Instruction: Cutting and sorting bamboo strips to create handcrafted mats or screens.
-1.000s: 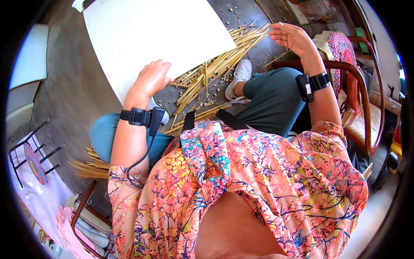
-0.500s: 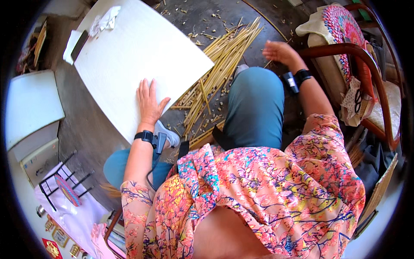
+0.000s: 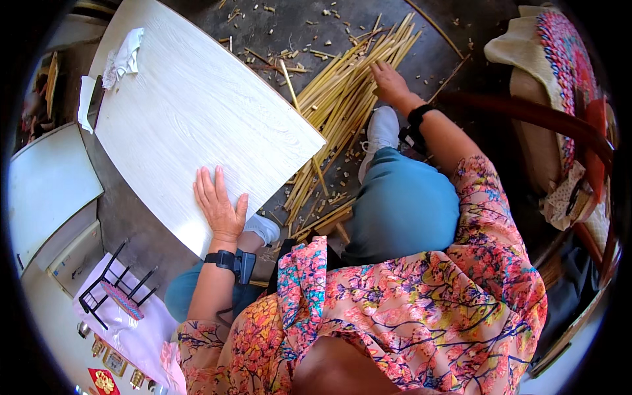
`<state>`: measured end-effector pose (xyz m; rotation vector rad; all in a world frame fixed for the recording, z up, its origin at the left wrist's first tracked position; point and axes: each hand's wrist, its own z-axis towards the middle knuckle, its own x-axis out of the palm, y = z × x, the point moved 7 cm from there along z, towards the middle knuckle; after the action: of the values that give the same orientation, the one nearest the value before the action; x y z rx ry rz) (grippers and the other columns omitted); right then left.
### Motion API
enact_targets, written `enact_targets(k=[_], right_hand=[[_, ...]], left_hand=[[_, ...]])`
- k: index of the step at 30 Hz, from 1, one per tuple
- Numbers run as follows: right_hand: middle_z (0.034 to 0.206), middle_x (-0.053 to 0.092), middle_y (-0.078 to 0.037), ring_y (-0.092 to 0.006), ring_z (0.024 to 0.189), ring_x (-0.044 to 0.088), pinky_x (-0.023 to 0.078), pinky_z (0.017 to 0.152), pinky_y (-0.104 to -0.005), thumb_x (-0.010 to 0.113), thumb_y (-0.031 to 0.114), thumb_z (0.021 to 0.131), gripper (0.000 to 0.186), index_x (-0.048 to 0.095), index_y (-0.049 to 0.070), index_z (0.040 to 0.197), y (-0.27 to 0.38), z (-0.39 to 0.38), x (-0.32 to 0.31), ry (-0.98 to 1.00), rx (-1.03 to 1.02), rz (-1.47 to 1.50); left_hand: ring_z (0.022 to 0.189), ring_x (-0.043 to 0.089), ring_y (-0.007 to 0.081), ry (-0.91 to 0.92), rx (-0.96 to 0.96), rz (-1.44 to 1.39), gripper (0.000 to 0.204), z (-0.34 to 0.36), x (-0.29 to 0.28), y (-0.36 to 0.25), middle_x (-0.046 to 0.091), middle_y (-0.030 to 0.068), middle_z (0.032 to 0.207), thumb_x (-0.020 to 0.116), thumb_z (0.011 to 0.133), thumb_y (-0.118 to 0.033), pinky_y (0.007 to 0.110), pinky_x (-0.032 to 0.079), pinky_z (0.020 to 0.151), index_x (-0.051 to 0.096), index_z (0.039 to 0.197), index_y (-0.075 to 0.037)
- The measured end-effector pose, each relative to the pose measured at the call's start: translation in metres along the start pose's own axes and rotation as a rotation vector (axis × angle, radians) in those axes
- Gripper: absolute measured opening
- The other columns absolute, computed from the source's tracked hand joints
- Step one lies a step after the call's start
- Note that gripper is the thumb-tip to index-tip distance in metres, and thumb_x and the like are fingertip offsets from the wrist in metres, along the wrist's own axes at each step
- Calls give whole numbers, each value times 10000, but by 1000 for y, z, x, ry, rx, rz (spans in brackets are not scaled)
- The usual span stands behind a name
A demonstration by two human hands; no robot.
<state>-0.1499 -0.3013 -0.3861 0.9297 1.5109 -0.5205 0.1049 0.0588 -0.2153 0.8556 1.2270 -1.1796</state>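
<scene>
My left hand point(image 3: 219, 205) lies flat on the near corner of a white wood-grained tabletop point(image 3: 197, 105), fingers stretched out and holding nothing. Beyond my right knee, my right hand point(image 3: 391, 83) reaches down to the right side of a loose pile of yellow stalks point(image 3: 339, 105) on the floor. Its fingers point toward the stalks and look loosely apart. Whether the fingertips touch them is hard to make out. The tabletop hides part of the pile's left side. Each wrist wears a black strap with a small device.
Cut stalk bits litter the dark floor point(image 3: 289, 26). To the right stands a wooden-armed chair point(image 3: 526, 112) with a colourful woven cover. Crumpled white tissue point(image 3: 130, 51) lies on the tabletop's far left. A black-legged stool point(image 3: 122, 299) rests upturned on a pink cloth at lower left.
My right hand has moved left and slightly down, from beside the chair arm to the stalk pile. My left hand stays flat on the tabletop while the view has shifted.
</scene>
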Motion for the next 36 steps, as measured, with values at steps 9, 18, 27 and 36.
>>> enact_targets(k=[9,18,27,36], right_hand=[[1462,150,-193,-297,1368,117,87,1126,-369,815,470,485,1229,151,-11,1400,141,12,17,268,-727,-268],[1305,383,-103,-270,1218,350,266,1016,-420,801,535,492,1090,316,56,1342,143,3,44,496,-649,-408],[1331,402,-136,-304,1216,380,357,965,-423,841,423,528,974,386,74,1315,142,-30,50,661,-641,-337],[894,645,-146,-320,854,625,506,706,-406,702,185,673,390,558,38,1005,138,-44,55,580,-662,-229]], left_hand=[[1306,214,392,14,26,-13,687,1,-18,0,249,230,1403,388,879,-493,500,152,1060,291,1366,-18],[1307,215,386,34,14,-36,695,-1,-27,4,244,234,1400,369,881,-513,518,152,1058,297,1360,-14],[1307,214,390,60,21,-32,679,-3,-32,9,245,231,1401,378,881,-487,517,157,1056,303,1359,-11],[1304,216,390,43,41,-24,677,-4,-24,10,252,232,1397,407,874,-473,518,163,1051,302,1361,-14]])
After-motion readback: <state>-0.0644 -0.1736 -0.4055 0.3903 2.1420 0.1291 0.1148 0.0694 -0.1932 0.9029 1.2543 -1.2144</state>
